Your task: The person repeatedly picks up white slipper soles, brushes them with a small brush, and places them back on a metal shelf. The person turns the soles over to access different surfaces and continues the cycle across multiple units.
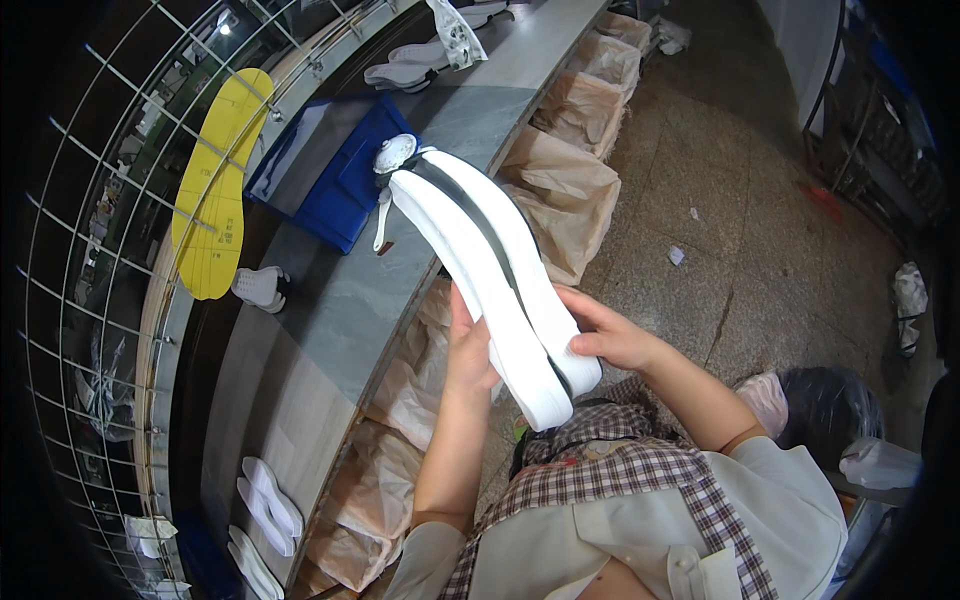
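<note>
A pair of thick white shoe soles (480,280) is in both my hands, tilted up away from my body. The soles lie side by side with a dark strip showing between them. My left hand (470,345) is wrapped round the left sole near its lower end, its fingers partly hidden behind it. On the other side, my right hand (615,335) grips the right sole with the thumb on its outer face. Beyond their far ends, on the bench (330,290), a round white-crusted pot (396,152) stands near a white-handled brush (381,220).
A blue tray (345,190) sits beside the pot. A yellow sole-shaped template (215,190) hangs on the wire mesh (100,250). More white soles (270,505) lie on the bench at lower left. Lined bins (565,190) stand along the bench's edge.
</note>
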### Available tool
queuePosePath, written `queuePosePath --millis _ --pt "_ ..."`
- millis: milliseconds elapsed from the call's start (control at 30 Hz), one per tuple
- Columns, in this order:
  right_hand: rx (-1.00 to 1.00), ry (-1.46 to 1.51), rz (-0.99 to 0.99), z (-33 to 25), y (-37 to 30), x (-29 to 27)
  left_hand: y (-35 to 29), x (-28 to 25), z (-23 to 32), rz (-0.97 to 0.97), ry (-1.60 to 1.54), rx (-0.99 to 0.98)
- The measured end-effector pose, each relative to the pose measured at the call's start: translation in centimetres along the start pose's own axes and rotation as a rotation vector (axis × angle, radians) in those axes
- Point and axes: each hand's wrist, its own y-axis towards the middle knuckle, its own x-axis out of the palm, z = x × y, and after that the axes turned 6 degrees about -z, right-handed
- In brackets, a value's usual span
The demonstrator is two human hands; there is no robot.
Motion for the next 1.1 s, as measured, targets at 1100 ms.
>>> queuePosePath --millis 1100 --pt "-0.219 -0.171 0.003 1.6 -0.5 0.2 -0.4 -0.9 0.0 0.02 0.091 -0.04"
